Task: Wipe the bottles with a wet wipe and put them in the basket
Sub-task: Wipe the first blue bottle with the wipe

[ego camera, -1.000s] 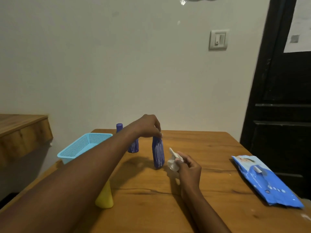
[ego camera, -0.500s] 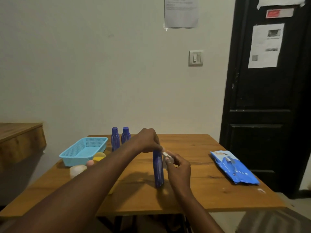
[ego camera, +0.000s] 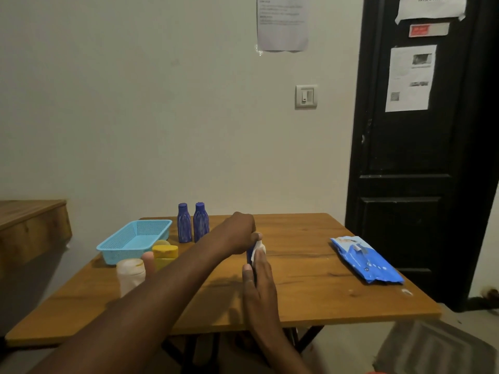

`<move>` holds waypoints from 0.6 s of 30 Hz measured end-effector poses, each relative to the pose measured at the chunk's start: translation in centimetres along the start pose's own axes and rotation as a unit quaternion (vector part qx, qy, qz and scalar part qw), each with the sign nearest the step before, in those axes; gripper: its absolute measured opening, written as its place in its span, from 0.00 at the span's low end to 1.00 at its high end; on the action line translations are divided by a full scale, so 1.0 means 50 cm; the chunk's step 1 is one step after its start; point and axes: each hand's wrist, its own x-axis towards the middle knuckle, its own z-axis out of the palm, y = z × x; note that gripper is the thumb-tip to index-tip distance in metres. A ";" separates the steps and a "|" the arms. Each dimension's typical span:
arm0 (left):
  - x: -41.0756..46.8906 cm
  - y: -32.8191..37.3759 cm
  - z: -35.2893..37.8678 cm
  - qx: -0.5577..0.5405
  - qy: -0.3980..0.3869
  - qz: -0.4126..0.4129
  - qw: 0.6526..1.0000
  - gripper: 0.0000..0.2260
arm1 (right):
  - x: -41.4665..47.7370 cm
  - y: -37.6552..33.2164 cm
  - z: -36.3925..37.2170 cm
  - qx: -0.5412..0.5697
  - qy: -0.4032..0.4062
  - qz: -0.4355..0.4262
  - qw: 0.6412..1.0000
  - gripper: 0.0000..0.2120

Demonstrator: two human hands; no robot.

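A wooden table (ego camera: 310, 292) stands against a pale wall, with a black door (ego camera: 410, 184) at right. At mid-table a blue bottle (ego camera: 249, 256) stands upright on the surface, mostly hidden by the hands. Its top is gripped from above by the left hand (ego camera: 240, 233), fingers curled, presumably to steady it against rubbing. The right hand (ego camera: 259, 282) is wrapped round the body from the near side, thumb at left, and a white wet wipe (ego camera: 259, 248) is pinched against the bottle. Step judged: wiping under way. The basket (ego camera: 113, 248) sits at far left, with no bottle seen inside. Two spare bottles (ego camera: 184, 225) stand just right of it. A wipes pack (ego camera: 366, 261) lies well apart at right.
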 end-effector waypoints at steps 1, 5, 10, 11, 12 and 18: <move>0.001 0.001 0.000 0.002 -0.002 0.002 1.000 0.16 | 0.004 0.000 0.002 0.001 -0.007 0.001 1.000 0.30; 0.010 0.009 0.000 0.004 -0.014 0.012 1.000 0.13 | 0.039 -0.003 -0.002 0.005 -0.018 0.022 1.000 0.32; 0.013 0.008 -0.005 0.000 -0.010 0.019 1.000 0.14 | 0.077 -0.009 -0.023 0.036 -0.028 0.058 0.997 0.40; 0.013 0.005 -0.004 -0.004 -0.009 0.021 1.000 0.14 | 0.072 -0.006 -0.026 0.039 -0.031 0.054 0.997 0.41; 0.012 0.003 -0.005 -0.008 -0.009 0.023 1.000 0.14 | 0.061 -0.003 -0.028 0.036 -0.035 0.050 0.997 0.40; 0.011 0.002 -0.006 -0.032 -0.003 0.025 0.999 0.13 | -0.018 0.030 -0.014 -0.005 -0.042 0.055 0.998 0.45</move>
